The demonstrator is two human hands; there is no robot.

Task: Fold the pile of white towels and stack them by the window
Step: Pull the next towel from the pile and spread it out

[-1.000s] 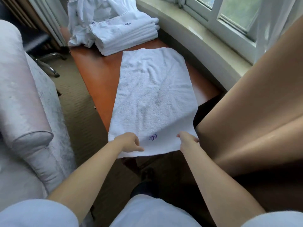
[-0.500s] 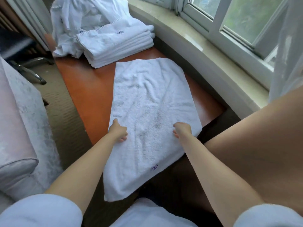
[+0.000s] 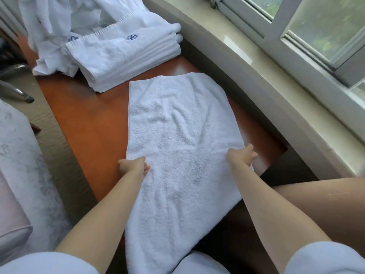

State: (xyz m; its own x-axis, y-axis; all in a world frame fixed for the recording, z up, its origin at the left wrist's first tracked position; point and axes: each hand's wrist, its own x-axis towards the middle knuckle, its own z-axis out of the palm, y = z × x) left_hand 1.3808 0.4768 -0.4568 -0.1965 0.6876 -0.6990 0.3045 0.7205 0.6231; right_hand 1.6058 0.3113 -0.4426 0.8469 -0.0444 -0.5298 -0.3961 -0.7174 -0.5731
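Up at the table's far end, folded towels are sitting beside a messy pile, near the window. One towel is lying flat, hanging over the near edge. The left hand and right hand are each pinching a side edge of it.

A towel lies on the table, its near end hanging over the edge. Behind it sits the folded stack, with the loose pile behind that. The windowsill runs along the right.
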